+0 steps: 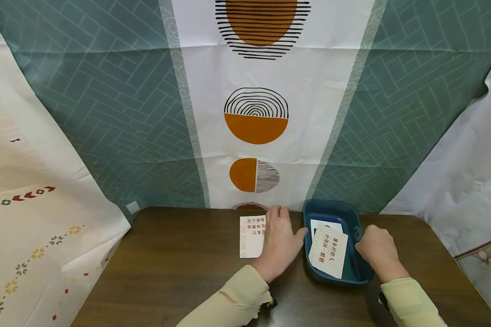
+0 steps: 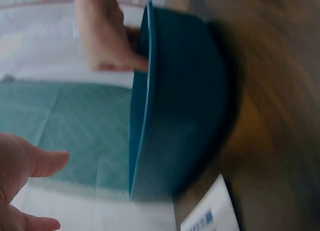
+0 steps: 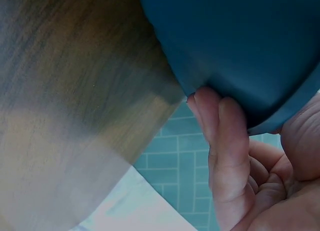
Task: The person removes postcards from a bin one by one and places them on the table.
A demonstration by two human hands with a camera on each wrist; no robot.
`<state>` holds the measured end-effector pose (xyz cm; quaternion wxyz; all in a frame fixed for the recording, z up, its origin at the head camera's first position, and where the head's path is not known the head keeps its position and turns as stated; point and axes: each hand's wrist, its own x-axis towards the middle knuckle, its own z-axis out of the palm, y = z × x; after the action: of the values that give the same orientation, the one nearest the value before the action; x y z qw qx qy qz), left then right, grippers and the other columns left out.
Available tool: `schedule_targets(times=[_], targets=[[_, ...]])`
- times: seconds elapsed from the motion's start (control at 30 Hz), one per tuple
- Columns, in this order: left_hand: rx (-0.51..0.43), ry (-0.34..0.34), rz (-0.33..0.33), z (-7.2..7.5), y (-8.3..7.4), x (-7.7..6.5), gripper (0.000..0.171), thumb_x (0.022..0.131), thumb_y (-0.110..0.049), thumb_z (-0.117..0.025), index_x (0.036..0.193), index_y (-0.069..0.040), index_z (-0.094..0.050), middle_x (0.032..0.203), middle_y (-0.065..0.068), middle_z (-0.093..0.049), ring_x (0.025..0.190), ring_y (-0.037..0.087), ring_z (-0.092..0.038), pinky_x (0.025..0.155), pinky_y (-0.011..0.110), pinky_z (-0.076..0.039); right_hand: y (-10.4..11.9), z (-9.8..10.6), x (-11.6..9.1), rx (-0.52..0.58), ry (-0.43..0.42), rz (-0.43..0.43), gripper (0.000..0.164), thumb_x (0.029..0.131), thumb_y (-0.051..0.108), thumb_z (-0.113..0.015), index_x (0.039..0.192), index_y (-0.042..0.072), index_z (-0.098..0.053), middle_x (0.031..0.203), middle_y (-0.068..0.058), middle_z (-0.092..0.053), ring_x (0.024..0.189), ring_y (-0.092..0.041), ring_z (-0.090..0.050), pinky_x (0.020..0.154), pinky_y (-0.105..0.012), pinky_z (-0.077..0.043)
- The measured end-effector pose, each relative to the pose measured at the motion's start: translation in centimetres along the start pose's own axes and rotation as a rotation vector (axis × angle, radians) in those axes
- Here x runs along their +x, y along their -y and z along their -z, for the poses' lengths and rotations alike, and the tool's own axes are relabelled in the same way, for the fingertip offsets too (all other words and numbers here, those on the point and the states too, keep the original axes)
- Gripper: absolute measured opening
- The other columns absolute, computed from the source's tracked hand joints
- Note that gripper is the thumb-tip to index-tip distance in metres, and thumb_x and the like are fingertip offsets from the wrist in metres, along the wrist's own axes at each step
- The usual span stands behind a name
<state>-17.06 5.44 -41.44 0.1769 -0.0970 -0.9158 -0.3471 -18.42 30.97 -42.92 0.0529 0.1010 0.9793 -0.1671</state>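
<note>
A blue plastic tub [image 1: 339, 282] stands near the back right of the table, holding white cards [image 1: 333, 256] with printed characters. My right hand [image 1: 378, 250] grips its right rim. In the right wrist view, two fingers [image 3: 232, 146] press the outside of the tub [image 3: 240, 46], with the thumb at the rim. My left hand [image 1: 279, 245] is over the right part of a white printed card [image 1: 251, 240] left of the tub. Its thumb [image 2: 50, 162] stands apart from the fingers in the left wrist view, nothing visible between them. Whether it touches the card is unclear.
The brown wooden table [image 1: 180, 263] ends at a hanging green and white cloth [image 1: 253, 68] behind. Pale cloths hang on the left [image 1: 45, 204] and right [image 1: 470, 181]. A small white tag [image 1: 132, 207] is at the table's back left corner.
</note>
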Motion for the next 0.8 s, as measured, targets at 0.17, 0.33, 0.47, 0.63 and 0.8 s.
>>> schedule_targets(times=[0.17, 0.33, 0.47, 0.63, 0.8], targets=[[-0.045, 0.140, -0.008, -1.9, -2.8, -1.2, 0.074, 0.079, -0.044, -0.070, 0.132, -0.001, -0.040, 0.134, 0.010, -0.035, 0.117, 0.018, -0.034, 0.093, 0.029, -0.037, -0.1, 0.1, 0.0, -0.001, -0.001, -0.002, 0.021, 0.078, 0.011, -0.061, 0.082, -0.009, -0.055, 0.067, -0.013, -0.049, 0.056, -0.025, -0.049, 0.048, -0.033, -0.046], [-0.007, 0.223, -0.052, -4.3, -4.5, -2.7, 0.079, 0.078, -0.051, -0.068, 0.132, -0.001, -0.039, 0.132, 0.008, -0.038, 0.114, 0.015, -0.036, 0.091, 0.026, -0.038, -0.5, 0.1, -0.2, -0.021, -0.007, 0.025, 0.023, 0.076, 0.013, -0.063, 0.080, -0.008, -0.055, 0.067, -0.013, -0.051, 0.055, -0.025, -0.048, 0.049, -0.037, -0.047], [0.058, 0.256, -0.109, -5.9, -5.1, -3.3, 0.076, 0.078, -0.053, -0.067, 0.129, -0.003, -0.040, 0.124, 0.004, -0.043, 0.110, 0.011, -0.039, 0.088, 0.020, -0.038, -0.5, 0.1, -0.2, -0.019, -0.001, 0.034, 0.022, 0.076, 0.013, -0.064, 0.080, -0.008, -0.055, 0.066, -0.012, -0.051, 0.055, -0.025, -0.047, 0.049, -0.036, -0.046], [0.139, 0.325, -0.186, -7.8, -5.4, -3.8, 0.071, 0.082, -0.046, -0.066, 0.131, -0.002, -0.039, 0.131, 0.007, -0.041, 0.120, 0.015, -0.038, 0.092, 0.021, -0.035, -0.4, 0.2, 0.0, -0.017, -0.001, 0.034, 0.018, 0.075, 0.013, -0.062, 0.074, -0.004, -0.055, 0.065, -0.011, -0.050, 0.055, -0.025, -0.047, 0.049, -0.037, -0.046], [0.213, 0.383, -0.157, -9.0, -5.4, -3.7, 0.067, 0.080, -0.038, -0.070, 0.129, -0.004, -0.042, 0.128, 0.006, -0.043, 0.114, 0.014, -0.042, 0.086, 0.021, -0.040, -0.3, 0.0, 0.2, -0.018, -0.019, 0.032, 0.020, 0.075, 0.014, -0.063, 0.074, -0.004, -0.055, 0.066, -0.013, -0.051, 0.056, -0.026, -0.048, 0.050, -0.038, -0.046]])
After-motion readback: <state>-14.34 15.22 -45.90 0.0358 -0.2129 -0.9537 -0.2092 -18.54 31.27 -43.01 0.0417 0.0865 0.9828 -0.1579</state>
